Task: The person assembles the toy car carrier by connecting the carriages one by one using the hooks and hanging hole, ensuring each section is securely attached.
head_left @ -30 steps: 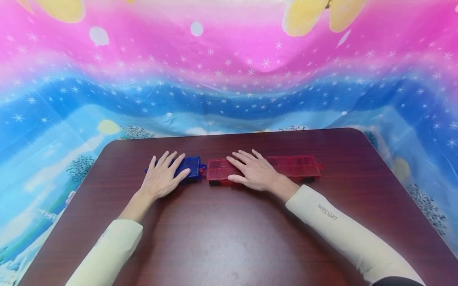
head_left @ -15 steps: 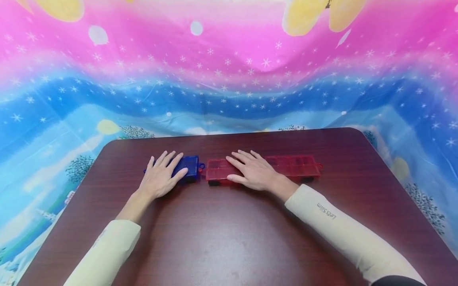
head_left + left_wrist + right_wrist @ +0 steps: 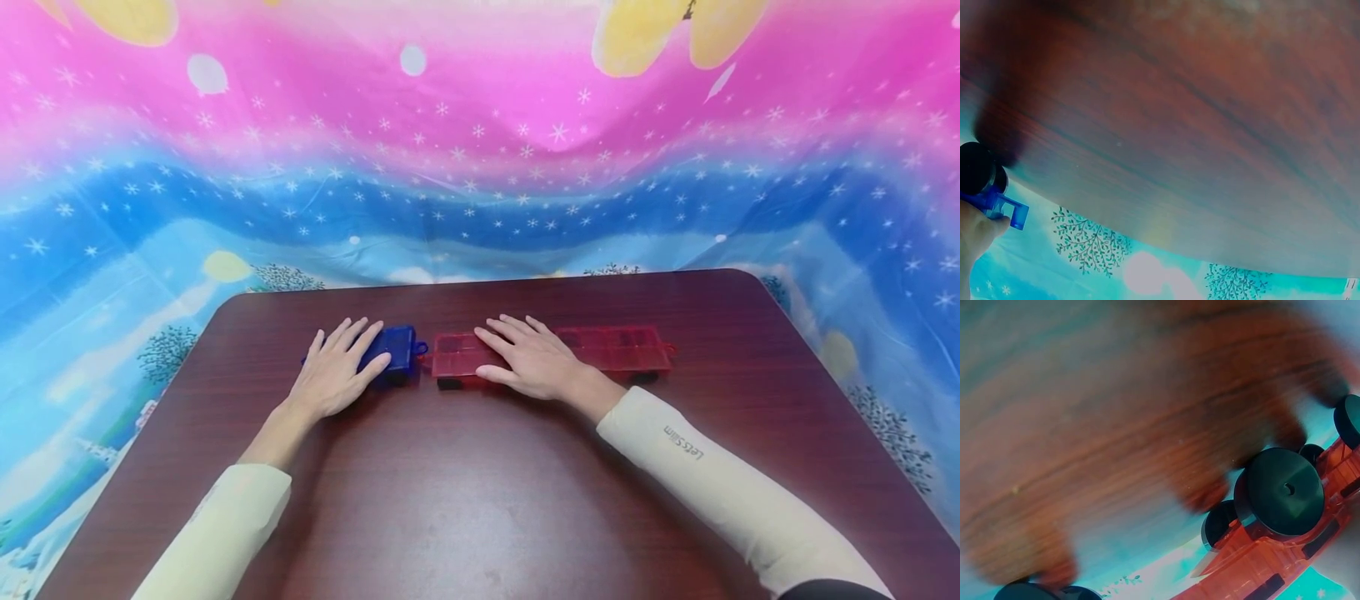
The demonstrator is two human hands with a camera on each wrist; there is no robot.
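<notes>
My left hand (image 3: 336, 373) rests on a low blue translucent plastic toy wagon (image 3: 396, 348), fingers spread and fairly straight, hiding its left part. A small blue coupling loop (image 3: 422, 348) sticks out from its right end. In the left wrist view, a black wheel (image 3: 977, 169) and a blue loop (image 3: 1017, 214) show beside a fingertip. My right hand (image 3: 534, 360) lies with extended fingers over red translucent wagon bodywork (image 3: 615, 348), covering its middle, so I cannot tell whether it is one long wagon or two. Its black wheels (image 3: 1282, 490) appear in the right wrist view.
Everything stands on a dark reddish-brown wooden table (image 3: 465, 475) with rounded far corners. A pink and blue patterned cloth (image 3: 480, 167) hangs behind and around it. A red hook (image 3: 670, 348) projects from the red bodywork's right end.
My left hand and the blue wagon have shifted slightly to the left. The right hand and the red bodywork have hardly moved.
</notes>
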